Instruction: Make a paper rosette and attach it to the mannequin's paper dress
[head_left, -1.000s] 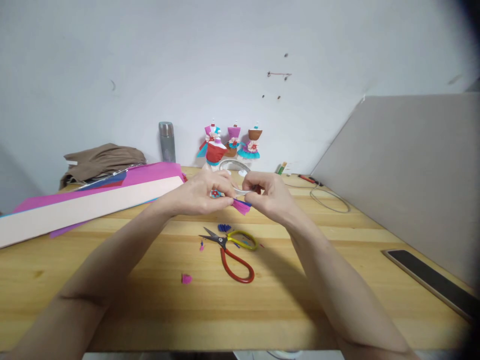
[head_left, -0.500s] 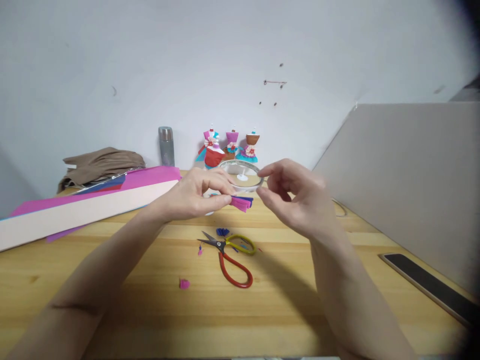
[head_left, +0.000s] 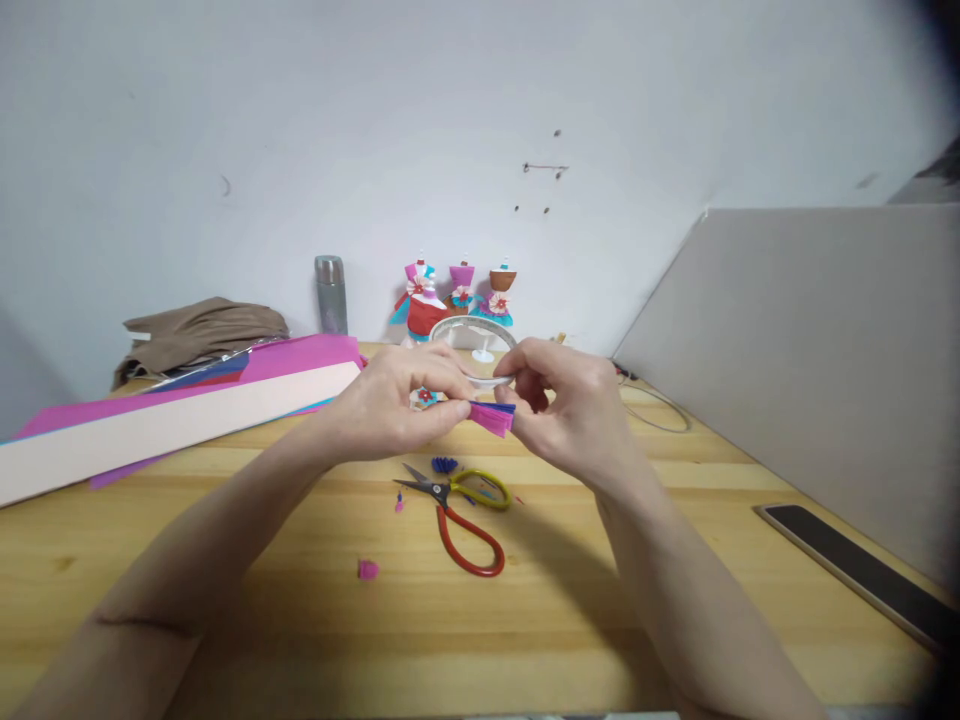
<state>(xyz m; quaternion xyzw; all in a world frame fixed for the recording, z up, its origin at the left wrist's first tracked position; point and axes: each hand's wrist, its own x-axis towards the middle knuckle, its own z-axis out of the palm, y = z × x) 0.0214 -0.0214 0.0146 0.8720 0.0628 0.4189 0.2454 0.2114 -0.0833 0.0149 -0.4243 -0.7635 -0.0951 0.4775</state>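
My left hand [head_left: 409, 398] pinches a small bundle of pleated pink and blue crepe paper [head_left: 491, 416] between thumb and fingers. Its free ends point right, toward my right hand [head_left: 566, 405]. A clear ring that looks like a roll of tape [head_left: 469, 321] is between both hands, just behind the paper. The fingers of my right hand close at its near right edge, and the right thumb is close to the paper's end. Below the hands, scissors [head_left: 442, 492] with one yellow and one red handle lie spread on the table.
Blue pleated paper [head_left: 444, 465] and a pink scrap [head_left: 367, 569] lie near the scissors. Small dress-form figures [head_left: 501, 290] stand against the wall, with a flask [head_left: 331, 295] to their left. Coloured sheets [head_left: 300, 355] and brown cloth [head_left: 210, 325] are at left, a phone [head_left: 847, 565] at right.
My right hand has moved left and slightly down, close to the crepe paper's end. The tape roll has shifted a little left. My left hand keeps hold of the paper.
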